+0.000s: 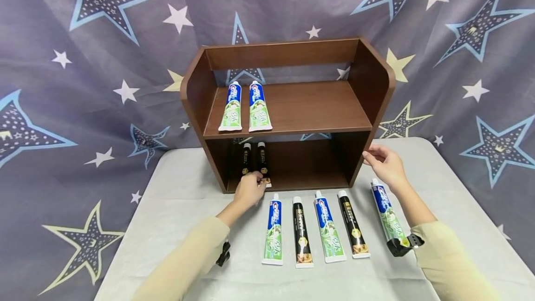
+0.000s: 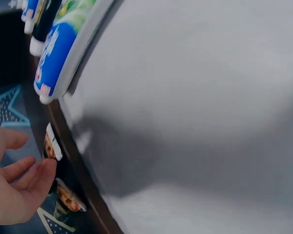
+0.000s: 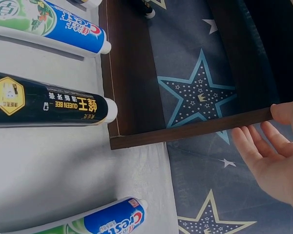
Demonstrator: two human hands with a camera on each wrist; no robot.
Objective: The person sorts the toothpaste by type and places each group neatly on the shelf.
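My left hand (image 1: 249,190) is at the front of the lower shelf, beside two black toothpaste tubes (image 1: 262,156). In the left wrist view its fingers are loosely bent and apart, fingertips right at the crimped end of one tube (image 2: 51,145); the other tube's end (image 2: 70,197) lies close by. With thumb on one side and fingers on the other, my right hand (image 3: 278,151) holds the side panel (image 3: 195,130) of the brown wooden shelf (image 1: 317,108). Two blue-and-green Crest toothpaste tubes (image 1: 260,108) lie side by side on the upper shelf's left part.
In front of the shelf, Crest tubes (image 1: 273,231) and black tubes (image 1: 302,233) alternate in a row on the white-covered table (image 1: 167,226). Another Crest tube (image 1: 386,212) lies farther right, under the right forearm. A star-patterned curtain (image 1: 125,59) hangs behind.
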